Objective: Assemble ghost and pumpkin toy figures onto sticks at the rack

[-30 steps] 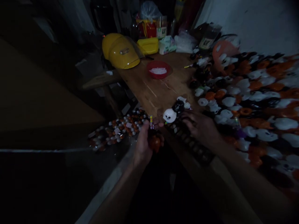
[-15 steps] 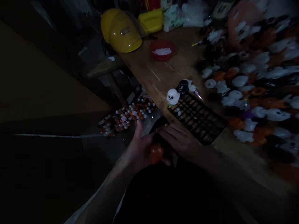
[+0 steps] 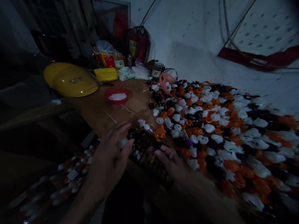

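Note:
My right hand (image 3: 169, 158) is pinched on the lower part of an orange pumpkin-faced piece (image 3: 160, 133), which stands upright above the black grid rack (image 3: 142, 152). My left hand (image 3: 111, 152) is at the rack's left end, thumb and fingers apart, beside a white piece (image 3: 122, 143) partly hidden behind its thumb; whether they touch is unclear. A black round piece (image 3: 132, 133) sits at the rack's far left corner. Just beyond lies a white figure (image 3: 144, 124) with a shiny stem.
A large heap of orange, white and black figures (image 3: 210, 124) covers the right side. On the wooden table (image 3: 93, 115) stand a red bowl (image 3: 117, 95) with white sticks, a yellow helmet (image 3: 70, 79) and a yellow box (image 3: 106, 74). Bagged pieces (image 3: 70, 174) lie low left.
The view has swung up and right. Both hands have moved from near my lap to the rack, and the orange piece now stands in my right hand above it.

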`<state>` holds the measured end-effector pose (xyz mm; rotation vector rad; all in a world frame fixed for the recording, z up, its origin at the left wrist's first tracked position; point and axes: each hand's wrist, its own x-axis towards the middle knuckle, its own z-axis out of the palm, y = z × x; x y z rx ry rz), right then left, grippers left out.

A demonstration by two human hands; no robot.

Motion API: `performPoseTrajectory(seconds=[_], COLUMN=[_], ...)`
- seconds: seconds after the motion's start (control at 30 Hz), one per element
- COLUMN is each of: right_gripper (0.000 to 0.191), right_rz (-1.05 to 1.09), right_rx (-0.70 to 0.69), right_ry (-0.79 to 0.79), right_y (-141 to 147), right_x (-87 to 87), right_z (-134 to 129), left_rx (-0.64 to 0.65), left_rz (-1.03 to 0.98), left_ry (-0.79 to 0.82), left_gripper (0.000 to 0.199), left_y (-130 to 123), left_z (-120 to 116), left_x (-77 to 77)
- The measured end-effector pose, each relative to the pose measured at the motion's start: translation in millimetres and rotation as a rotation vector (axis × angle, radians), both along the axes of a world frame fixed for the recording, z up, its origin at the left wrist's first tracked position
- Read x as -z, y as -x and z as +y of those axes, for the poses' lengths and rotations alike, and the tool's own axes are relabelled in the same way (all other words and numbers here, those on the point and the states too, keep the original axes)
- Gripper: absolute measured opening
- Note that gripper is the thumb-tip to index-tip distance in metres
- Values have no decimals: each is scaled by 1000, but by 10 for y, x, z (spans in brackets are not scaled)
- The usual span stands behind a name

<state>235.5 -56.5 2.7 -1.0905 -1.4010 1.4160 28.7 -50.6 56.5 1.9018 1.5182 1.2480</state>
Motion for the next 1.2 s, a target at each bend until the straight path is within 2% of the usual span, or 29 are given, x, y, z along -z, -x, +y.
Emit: performPoseTrajectory(seconds=[0.1, 0.3, 0.43, 0.5, 0.67, 0.87, 0.97, 1.07, 1.2], right_gripper=[32, 35, 26, 20, 20, 19, 18, 11, 11], right_rz=[79, -39, -315, -402, -362, -248, -241, -331, -475], right_rx=[33, 70, 230, 256, 232, 170, 168, 166, 91], right_ry=[87, 71, -158, -258, -321, -332, -344, -411, -593], right_y=[-47, -74, 49, 123, 240, 308, 323, 332, 347], right_x=[71, 43, 12, 37, 210, 446, 437, 350, 281], right_z=[57, 102, 275, 416, 723, 849, 842, 801, 758], left_rx=[126, 123, 108, 92, 111, 92, 113, 100, 71], left_rz=[174, 300, 367, 388, 352, 323, 284, 224, 232], left_ry=[-1, 186, 237, 234, 252, 249, 219, 234, 340], left_gripper=[43, 39, 37, 39, 40, 45, 46, 47, 48], left_y=[-127, -172, -172, -165, -137, -129, -108, -92, -90], left_z=[251, 392, 384, 377, 370, 397, 403, 388, 371], left_x=[8, 40, -10, -16, 12, 52, 84, 82, -51])
